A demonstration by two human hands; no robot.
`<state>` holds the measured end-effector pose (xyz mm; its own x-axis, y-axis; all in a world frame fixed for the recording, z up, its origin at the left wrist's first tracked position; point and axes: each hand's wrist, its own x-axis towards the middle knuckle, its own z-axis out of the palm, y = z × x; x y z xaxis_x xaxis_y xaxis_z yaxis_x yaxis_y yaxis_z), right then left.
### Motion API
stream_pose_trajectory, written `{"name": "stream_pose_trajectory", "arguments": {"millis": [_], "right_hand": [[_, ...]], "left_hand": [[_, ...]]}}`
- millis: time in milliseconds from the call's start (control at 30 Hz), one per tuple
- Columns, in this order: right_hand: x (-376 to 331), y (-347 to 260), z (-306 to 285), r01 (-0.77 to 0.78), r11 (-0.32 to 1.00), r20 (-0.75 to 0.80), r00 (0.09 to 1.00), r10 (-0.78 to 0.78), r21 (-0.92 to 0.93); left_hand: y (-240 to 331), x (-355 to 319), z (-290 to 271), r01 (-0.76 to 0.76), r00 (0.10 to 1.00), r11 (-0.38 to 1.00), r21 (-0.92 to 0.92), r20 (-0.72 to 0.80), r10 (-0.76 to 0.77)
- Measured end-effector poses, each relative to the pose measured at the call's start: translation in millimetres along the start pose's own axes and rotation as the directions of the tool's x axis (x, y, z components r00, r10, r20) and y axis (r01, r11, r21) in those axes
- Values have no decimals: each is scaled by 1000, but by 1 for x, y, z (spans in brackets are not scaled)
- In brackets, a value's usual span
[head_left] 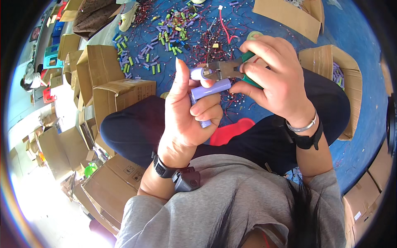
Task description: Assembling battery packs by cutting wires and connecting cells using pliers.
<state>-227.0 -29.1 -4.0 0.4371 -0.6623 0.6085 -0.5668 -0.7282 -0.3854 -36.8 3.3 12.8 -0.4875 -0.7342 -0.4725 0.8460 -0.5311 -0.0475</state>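
My left hand [182,107] is closed around several purple cylindrical battery cells [211,88], its thumb pointing up. One cell lies across the fingers, and the end of another pokes out below them. My right hand [277,74] grips pliers [225,69] by their green handles, a little above the cells. The metal jaws reach left to the end of an upper purple cell beside my left fingers. Whether the jaws are closed on it I cannot tell. My left fingers partly hide the cells.
Purple and green cells [173,31] lie scattered on the blue floor [351,29] among red and black wires [223,25]. Cardboard boxes [124,93] stand at the left; another box [351,78] with cells inside stands by my right knee. A red piece [233,131] lies between my legs.
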Motion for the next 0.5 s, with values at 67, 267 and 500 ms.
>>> {"name": "stream_pose_trajectory", "arguments": {"millis": [67,267,500], "right_hand": [[0,3,1,25,999,-20,999,-26,-32],[-2,4,5,92,975,-163,979,-127,-203],[3,-5,9,97,995,-269,958,-99,-21]], "left_hand": [[2,-1,-1,47,999,999,-10,27,-47],[-1,-1,4,134,988,986,-95,87,-125],[-21,0,6,183,934,957,-226,342,-98]]}}
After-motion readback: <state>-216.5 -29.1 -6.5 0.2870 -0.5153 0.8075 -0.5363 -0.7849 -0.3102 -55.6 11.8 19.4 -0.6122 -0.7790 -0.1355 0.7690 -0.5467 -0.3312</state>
